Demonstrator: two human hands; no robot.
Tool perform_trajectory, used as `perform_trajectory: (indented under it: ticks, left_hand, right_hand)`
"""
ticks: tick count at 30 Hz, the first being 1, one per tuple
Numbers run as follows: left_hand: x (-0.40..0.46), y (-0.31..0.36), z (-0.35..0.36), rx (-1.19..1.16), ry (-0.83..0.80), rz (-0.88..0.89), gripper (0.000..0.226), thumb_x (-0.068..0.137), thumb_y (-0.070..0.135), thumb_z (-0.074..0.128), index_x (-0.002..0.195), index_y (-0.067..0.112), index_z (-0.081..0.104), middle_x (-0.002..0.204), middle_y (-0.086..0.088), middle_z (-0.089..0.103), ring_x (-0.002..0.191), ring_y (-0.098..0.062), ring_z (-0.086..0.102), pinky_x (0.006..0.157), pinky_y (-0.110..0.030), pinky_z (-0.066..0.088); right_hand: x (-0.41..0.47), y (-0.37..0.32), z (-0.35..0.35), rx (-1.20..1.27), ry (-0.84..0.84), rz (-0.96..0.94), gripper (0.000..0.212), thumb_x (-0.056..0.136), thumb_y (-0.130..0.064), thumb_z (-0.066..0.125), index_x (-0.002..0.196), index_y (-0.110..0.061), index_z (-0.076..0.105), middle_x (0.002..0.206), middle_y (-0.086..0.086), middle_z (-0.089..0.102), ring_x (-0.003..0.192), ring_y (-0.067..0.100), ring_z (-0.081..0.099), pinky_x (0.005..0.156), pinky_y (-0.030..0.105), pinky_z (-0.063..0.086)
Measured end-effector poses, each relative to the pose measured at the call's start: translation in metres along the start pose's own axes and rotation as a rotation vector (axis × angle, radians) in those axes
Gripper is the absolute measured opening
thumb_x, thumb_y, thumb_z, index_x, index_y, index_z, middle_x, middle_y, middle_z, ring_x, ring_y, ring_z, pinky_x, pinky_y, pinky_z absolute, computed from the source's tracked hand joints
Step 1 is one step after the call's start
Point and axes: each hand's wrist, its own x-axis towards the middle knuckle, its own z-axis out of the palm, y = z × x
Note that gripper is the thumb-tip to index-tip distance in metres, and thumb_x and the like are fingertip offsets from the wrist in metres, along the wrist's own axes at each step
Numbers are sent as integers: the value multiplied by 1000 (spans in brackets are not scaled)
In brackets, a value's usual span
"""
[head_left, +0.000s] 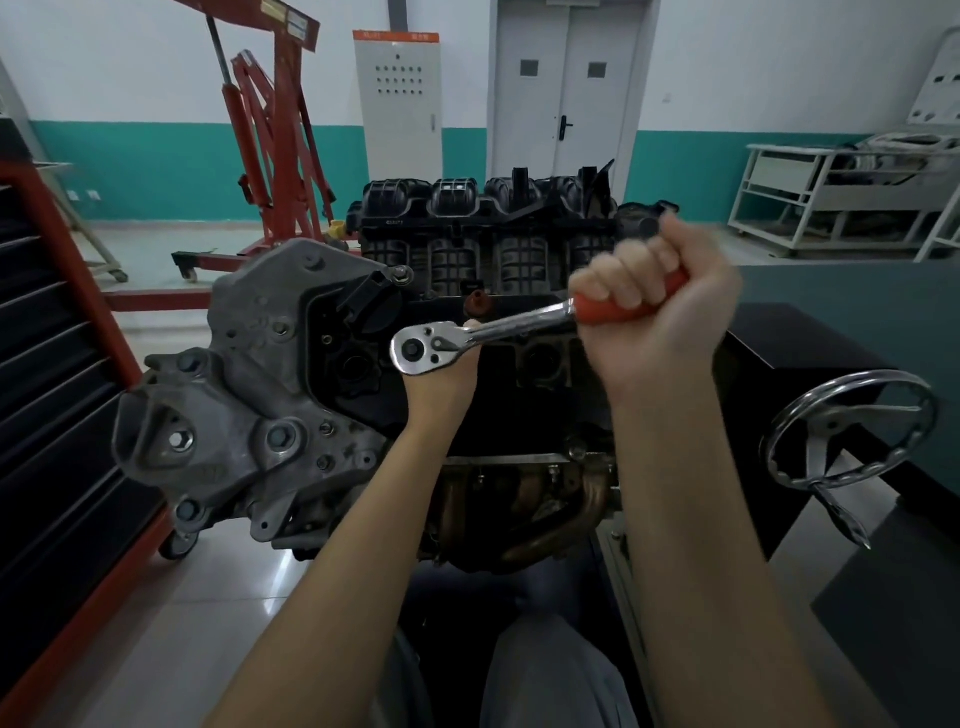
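Gripping the orange handle, the right hand (654, 312) had its fingers curled tightly round the ratchet wrench (483, 335), which lay above the top of the engine (249, 389). The wrench's long axis ran from the chrome head, low and left, up and right to the handle. The left hand (441, 384) sat directly beneath the head, nearer the drive end. Its fingers were hidden behind the head, so their state could not be determined. Any socket below the head was not visible. The tool cabinet (52, 415) at left showed closed drawers, contents unseen.
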Motion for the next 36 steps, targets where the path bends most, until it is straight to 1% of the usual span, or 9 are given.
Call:
perform_trajectory:
  ticks: [3,5,11,15,18,21,24,28,36]
  left_hand:
    - [1,1,2,-28,23,146,53,88,-3,59,52,20,26,41,17,29,40,-2,27,44,-12,26]
    - [0,5,2,-28,-20,167,57,89,-3,60,52,21,23,40,16,25,39,-2,23,45,-13,24]
    - [2,4,1,32,-7,119,52,91,1,59,53,20,29,38,16,33,38,0,32,46,-9,28]
    - [1,0,-1,81,-23,-57,27,90,26,64,70,32,47,69,20,49,60,4,44,56,-7,39]
    - [1,-3,-1,38,-5,57,52,87,12,63,49,37,37,49,21,39,44,1,35,44,-8,31]
    - [-3,3,-3,27,26,-49,32,90,25,64,64,34,47,63,22,50,55,4,47,51,-4,40]
    - [1,1,-3,-38,32,76,48,91,4,58,54,20,32,42,17,35,40,-1,33,43,-11,30]
    - [-1,7,0,-30,-16,113,56,89,2,60,51,19,24,40,16,23,40,-3,21,44,-16,23]
    - [2,1,1,-28,30,28,49,88,4,62,53,26,37,44,18,40,41,0,35,46,-10,31]
  right_hand:
    - [-38,17,-23,113,71,-155,38,88,-16,44,51,-20,34,42,-6,27,40,11,25,46,22,33]
    - [-58,27,-32,162,98,-220,39,88,-18,42,49,-20,35,42,-5,27,40,12,28,47,24,38]
    - [-37,11,-25,102,33,-163,45,94,-14,35,49,-20,34,40,-6,27,38,11,26,45,22,36]
    - [6,-9,1,-61,-53,15,42,91,-12,40,50,-18,34,38,-6,27,36,10,24,44,19,30]
    - [19,-11,16,-107,-93,90,42,91,-11,42,50,-17,35,38,-5,27,35,10,24,42,19,31]
    - [4,-1,7,-63,-56,3,40,91,-11,42,52,-18,34,40,-6,27,37,10,23,43,20,30]
    - [-33,18,-15,43,15,-156,42,92,-14,41,51,-20,36,42,-6,28,39,11,25,46,21,33]
    - [-67,35,-32,173,98,-251,45,94,-17,38,48,-19,36,41,-5,29,40,12,30,49,24,40]
    - [-2,-1,-6,-13,-37,-45,42,90,-11,40,49,-19,35,39,-6,27,37,10,24,44,20,31]
